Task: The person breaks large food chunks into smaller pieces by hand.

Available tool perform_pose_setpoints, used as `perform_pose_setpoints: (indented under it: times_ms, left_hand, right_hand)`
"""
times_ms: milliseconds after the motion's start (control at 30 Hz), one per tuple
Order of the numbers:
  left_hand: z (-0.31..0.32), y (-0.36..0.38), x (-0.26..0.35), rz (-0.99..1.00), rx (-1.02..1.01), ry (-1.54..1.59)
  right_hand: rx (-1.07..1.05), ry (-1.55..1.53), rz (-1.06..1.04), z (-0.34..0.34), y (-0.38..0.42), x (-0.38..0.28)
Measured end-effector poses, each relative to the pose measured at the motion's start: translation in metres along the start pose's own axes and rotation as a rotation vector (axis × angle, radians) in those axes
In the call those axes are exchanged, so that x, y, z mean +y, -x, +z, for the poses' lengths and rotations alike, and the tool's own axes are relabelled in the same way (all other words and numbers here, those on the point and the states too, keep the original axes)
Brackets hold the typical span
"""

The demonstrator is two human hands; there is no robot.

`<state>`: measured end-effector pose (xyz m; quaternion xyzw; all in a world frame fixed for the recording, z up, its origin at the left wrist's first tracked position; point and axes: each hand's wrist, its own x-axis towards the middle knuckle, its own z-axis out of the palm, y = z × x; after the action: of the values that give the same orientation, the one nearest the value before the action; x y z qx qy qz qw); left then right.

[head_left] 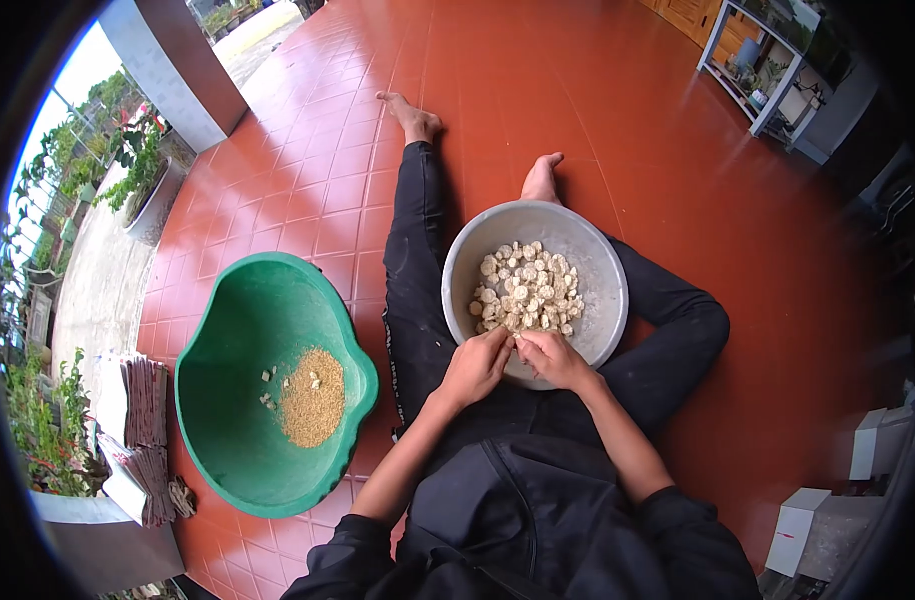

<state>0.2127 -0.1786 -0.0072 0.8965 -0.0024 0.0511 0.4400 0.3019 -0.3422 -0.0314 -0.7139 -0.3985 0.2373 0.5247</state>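
Note:
A grey metal basin (602, 285) rests on my lap between my legs. In it lies a heap of pale, roundish dried pieces (537, 285), whose exact kind I cannot make out. Over the basin's near side, my left hand (480, 362) and my right hand (555, 360) meet with fingertips pinched together. A small pale piece appears between them, mostly hidden by the fingers. To my left on the floor stands a large green plastic tub (242, 350). It holds a patch of yellowish grain (314, 400) with a few pale bits on and beside it.
My outstretched legs in dark trousers (414, 230) flank the basin on the red tiled floor (307, 180). Stacked folded papers (145, 405) stand left of the tub. White boxes (797, 530) sit at lower right, a shelf stand (757, 80) at upper right, and a potted plant (157, 200) at left.

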Motion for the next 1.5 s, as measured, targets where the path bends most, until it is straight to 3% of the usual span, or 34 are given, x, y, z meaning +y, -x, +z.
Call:
perform_pose_setpoints:
  times_ms: [167, 233, 333, 433, 567, 667, 733, 833, 933, 1067, 1167, 1233, 1267, 1333, 1500]
  left_hand:
    - [-0.003, -0.002, -0.001, -0.031, 0.024, 0.189]
    - [-0.004, -0.002, -0.002, -0.060, 0.025, 0.284]
    - [-0.006, -0.004, -0.003, -0.093, 0.023, 0.423]
    - [-0.004, -0.004, -0.005, -0.084, 0.010, 0.446]
    - [0.000, -0.003, -0.010, -0.077, -0.067, 0.396]
    - [-0.003, -0.002, -0.004, -0.110, -0.119, 0.290]
    - [-0.002, -0.001, 0.002, -0.064, 0.074, 0.430]
    - [-0.006, -0.002, 0.009, 0.117, 0.112, 0.430]
    - [-0.010, -0.002, 0.005, 0.118, 0.041, 0.408]
    - [-0.008, -0.001, -0.003, 0.018, -0.028, 0.487]
    - [-0.003, -0.002, -0.009, 0.022, 0.040, 0.478]
    - [-0.001, -0.002, -0.007, -0.066, 0.120, 0.330]
    - [0.000, -0.002, -0.006, -0.065, 0.119, 0.330]
    - [0.002, 0.000, 0.002, 0.072, 0.205, 0.134]
    - [-0.002, 0.002, 0.017, 0.176, 0.207, -0.053]
  right_hand:
    - [0.019, -0.191, 0.119, -0.005, 0.000, -0.008]
    - [0.143, -0.077, 0.068, -0.005, -0.002, -0.004]
    - [0.252, -0.150, -0.055, 0.000, -0.006, -0.011]
    - [0.267, -0.078, -0.140, 0.004, -0.007, -0.024]
    - [0.181, -0.226, -0.109, 0.000, -0.008, -0.008]
    - [0.182, -0.384, 0.037, -0.003, -0.006, 0.004]
    - [0.062, -0.514, 0.109, -0.007, -0.006, 0.005]
    - [-0.009, -0.558, 0.133, -0.008, -0.005, 0.004]
    - [-0.061, -0.602, 0.127, -0.011, -0.004, 0.003]
    - [-0.098, -0.556, 0.135, -0.006, -0.005, 0.009]
    - [0.017, -0.583, 0.188, 0.003, -0.007, 0.007]
    - [0.121, -0.143, -0.005, 0.009, -0.007, 0.004]
    - [0.122, -0.142, -0.004, 0.013, -0.008, 0.002]
    - [0.280, -0.011, -0.068, 0.022, -0.009, -0.005]
    - [0.381, 0.038, -0.215, 0.022, -0.008, -0.016]
